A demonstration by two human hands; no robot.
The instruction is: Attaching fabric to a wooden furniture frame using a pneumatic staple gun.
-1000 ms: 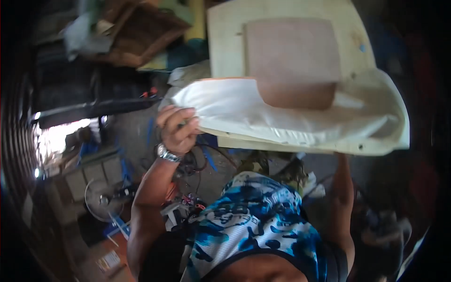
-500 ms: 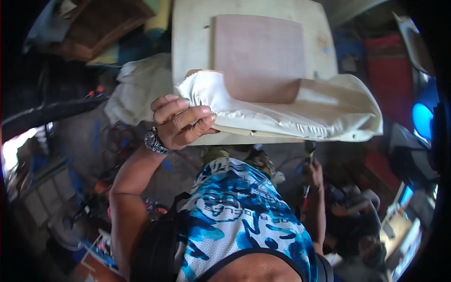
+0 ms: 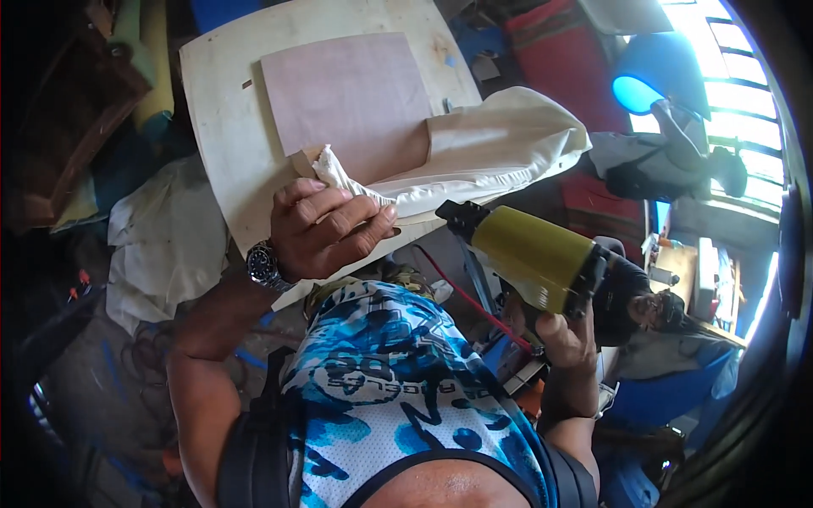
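My left hand, with a metal watch on its wrist, pinches the gathered edge of a cream cover. Pleats run along the near edge of this fabric, which wraps round a curved panel that mostly lies hidden beneath it. In my right hand is a yellow and black pneumatic staple gun, its black nose close to the cover's near edge. A red air hose runs near the tool. Under the cover lies a pinkish flat board on a pale wooden tabletop.
Crumpled pale cloth hangs left of the tabletop. A dark wooden frame stands at the far left. On the right are a person, a blue barrel and a barred window.
My right hand has come up from low beside my body, bringing the staple gun to the cover's near edge. The view has turned rightward. My left hand keeps its pinch on the fabric.
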